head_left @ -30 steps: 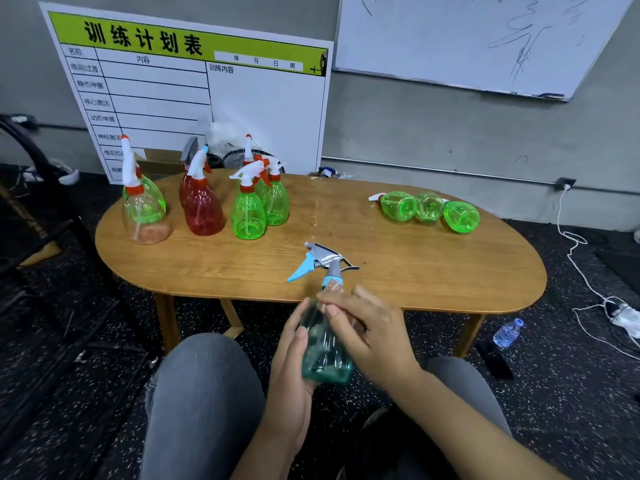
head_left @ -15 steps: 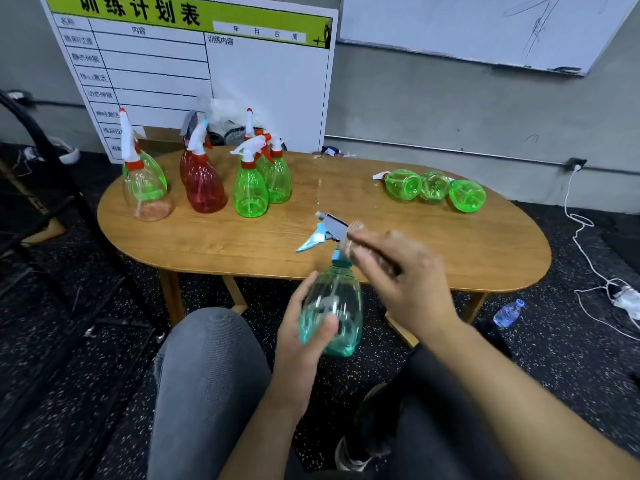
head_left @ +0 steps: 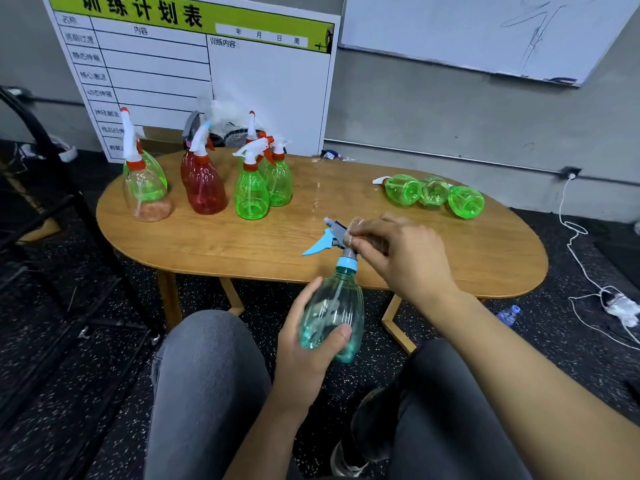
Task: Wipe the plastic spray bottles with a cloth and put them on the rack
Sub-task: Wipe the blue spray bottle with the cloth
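Teal clear plastic spray bottle (head_left: 332, 317): wiping under way.
Left hand (head_left: 304, 355) gripping body; right hand (head_left: 398, 251) pinching its grey-blue trigger head (head_left: 334, 235); cloth indiscernible; table bottles (head_left: 251, 192) awaiting.

One camera sat on my head, looking forward and down. It was close over my knees (head_left: 207, 375) and hands, with the wooden counter (head_left: 450, 258) just beyond them and the wall boards (head_left: 270, 84) filling the top. There was no second view to overlap.
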Available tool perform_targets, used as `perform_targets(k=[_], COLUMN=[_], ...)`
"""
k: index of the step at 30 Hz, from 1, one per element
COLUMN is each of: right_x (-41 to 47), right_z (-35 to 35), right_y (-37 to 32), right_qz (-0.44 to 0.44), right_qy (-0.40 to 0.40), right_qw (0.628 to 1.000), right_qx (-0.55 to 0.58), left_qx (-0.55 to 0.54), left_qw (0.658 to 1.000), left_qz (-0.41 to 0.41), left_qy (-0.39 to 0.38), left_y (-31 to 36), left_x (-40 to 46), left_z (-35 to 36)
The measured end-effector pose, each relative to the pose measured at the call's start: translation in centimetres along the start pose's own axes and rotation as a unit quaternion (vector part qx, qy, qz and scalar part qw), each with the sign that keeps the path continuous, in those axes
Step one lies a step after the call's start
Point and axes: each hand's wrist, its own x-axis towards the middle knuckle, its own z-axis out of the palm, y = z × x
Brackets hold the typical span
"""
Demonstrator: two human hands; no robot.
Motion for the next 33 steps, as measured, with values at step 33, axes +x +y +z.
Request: perform_targets(k=[33], right_x=[-0.2], right_z=[1.7], right_y=[-4.3], right_qz=[-0.090], right_qy=[-0.042], right_qw=[0.994], right_qx=[0.051], left_qx=[0.050], left_qw=[0.999], left_qz=[0.014], left_qy=[-0.008], left_y=[-0.5], left_x=[0.0], left_z=[-0.4])
